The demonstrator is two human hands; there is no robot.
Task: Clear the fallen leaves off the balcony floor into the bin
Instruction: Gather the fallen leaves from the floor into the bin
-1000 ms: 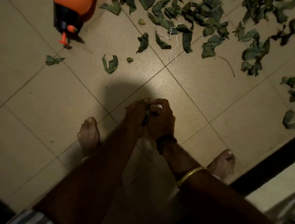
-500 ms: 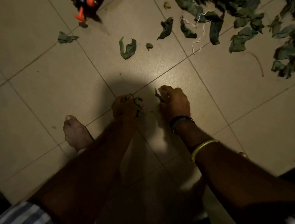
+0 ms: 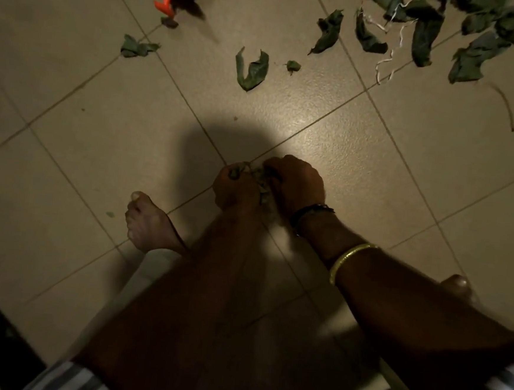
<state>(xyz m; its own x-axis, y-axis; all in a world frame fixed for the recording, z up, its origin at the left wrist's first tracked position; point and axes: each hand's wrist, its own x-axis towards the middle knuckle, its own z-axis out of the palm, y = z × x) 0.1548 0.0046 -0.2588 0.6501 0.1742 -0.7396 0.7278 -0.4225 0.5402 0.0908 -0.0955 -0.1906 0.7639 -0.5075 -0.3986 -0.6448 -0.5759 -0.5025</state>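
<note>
1. The tiled floor (image 3: 106, 140) filled the frame, with loose leaves (image 3: 422, 29) scattered across the upper right.
2. The right hand (image 3: 296, 185), at centre, curled its fingers round a clump of leaves (image 3: 261, 179).
3. The left hand (image 3: 234, 190), touching it, gripped the same clump in a closed fist.
4. One curled leaf (image 3: 253, 70) lay apart, upper centre.
</note>
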